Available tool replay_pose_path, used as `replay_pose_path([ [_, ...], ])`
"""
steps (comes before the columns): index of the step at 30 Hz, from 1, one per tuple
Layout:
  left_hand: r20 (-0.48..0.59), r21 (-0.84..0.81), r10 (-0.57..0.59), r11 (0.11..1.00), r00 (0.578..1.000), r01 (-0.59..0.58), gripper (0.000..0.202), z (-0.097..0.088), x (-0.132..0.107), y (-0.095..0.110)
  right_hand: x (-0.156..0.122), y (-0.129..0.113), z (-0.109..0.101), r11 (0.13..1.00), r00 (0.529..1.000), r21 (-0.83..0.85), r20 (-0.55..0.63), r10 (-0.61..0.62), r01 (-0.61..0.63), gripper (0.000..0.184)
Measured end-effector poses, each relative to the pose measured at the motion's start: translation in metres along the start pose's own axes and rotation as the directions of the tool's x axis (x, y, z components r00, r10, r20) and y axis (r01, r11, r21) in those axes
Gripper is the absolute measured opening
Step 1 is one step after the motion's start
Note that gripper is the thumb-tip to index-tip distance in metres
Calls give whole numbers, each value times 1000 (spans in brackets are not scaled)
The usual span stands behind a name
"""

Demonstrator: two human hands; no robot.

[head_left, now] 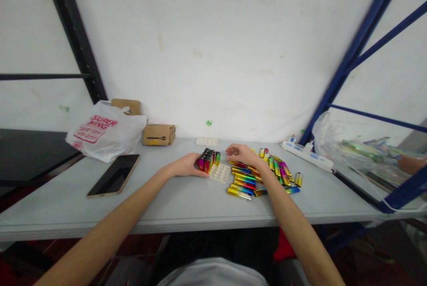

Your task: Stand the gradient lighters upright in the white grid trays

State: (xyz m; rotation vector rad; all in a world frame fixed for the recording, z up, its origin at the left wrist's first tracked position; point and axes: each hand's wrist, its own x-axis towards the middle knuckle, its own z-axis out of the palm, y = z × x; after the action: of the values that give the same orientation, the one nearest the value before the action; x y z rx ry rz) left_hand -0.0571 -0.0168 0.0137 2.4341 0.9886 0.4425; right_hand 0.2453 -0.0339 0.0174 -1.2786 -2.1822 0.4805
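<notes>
A white holder tray (220, 174) with round sockets lies in the middle of the grey table (167, 201). Several rainbow-coloured shiny cylinders (209, 159) stand upright in its left part. My left hand (187, 165) rests against the tray's left side, fingers curled around the standing cylinders. My right hand (243, 154) hovers over the tray's far right corner, fingers bent down onto the nearest loose cylinders. A pile of the same cylinders (253, 178) lies flat to the right of the tray.
A dark phone (114, 175) lies at the left. Behind it sit a white plastic bag (104, 131) and a small cardboard box (159, 134). A second white tray (207, 141) lies by the wall. A power strip (307, 154) and clear bag (353, 148) are at right.
</notes>
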Motion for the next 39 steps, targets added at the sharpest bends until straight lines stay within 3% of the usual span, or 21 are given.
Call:
replay_pose_path([
  [2,5,10,1,1000,1000,-1,70,0,0,1,-3,17,-8,983,993,-154,-78,93,-104,23],
  [5,14,36,-9,999,1000,8,70,-1,-1,2,-6,37,-16,874,937,-362,-251,244,-324,26],
  [7,23,53,-19,998,1000,18,70,-1,-1,2,-9,45,-18,828,916,-404,-265,300,-388,28],
  [15,-18,32,-35,999,999,35,73,0,0,-1,-9,59,-20,824,930,-433,-217,298,-365,30],
  [24,0,16,-22,1000,1000,22,73,0,0,-2,-9,50,-26,868,945,-384,-210,250,-315,18],
  [29,8,13,-18,1000,1000,18,73,-1,-1,2,-10,36,-27,943,926,-206,-329,185,-261,27],
  [33,7,5,-22,1000,1000,22,72,-1,-1,3,-10,16,-19,983,945,117,-280,171,-143,34],
  [36,13,7,-17,1000,1000,17,71,-1,-1,2,-8,-4,-10,897,975,435,-154,157,-76,39],
  [39,7,-2,-16,1000,1000,16,71,-1,-1,2,-5,-23,-1,799,986,600,-101,135,-48,41],
])
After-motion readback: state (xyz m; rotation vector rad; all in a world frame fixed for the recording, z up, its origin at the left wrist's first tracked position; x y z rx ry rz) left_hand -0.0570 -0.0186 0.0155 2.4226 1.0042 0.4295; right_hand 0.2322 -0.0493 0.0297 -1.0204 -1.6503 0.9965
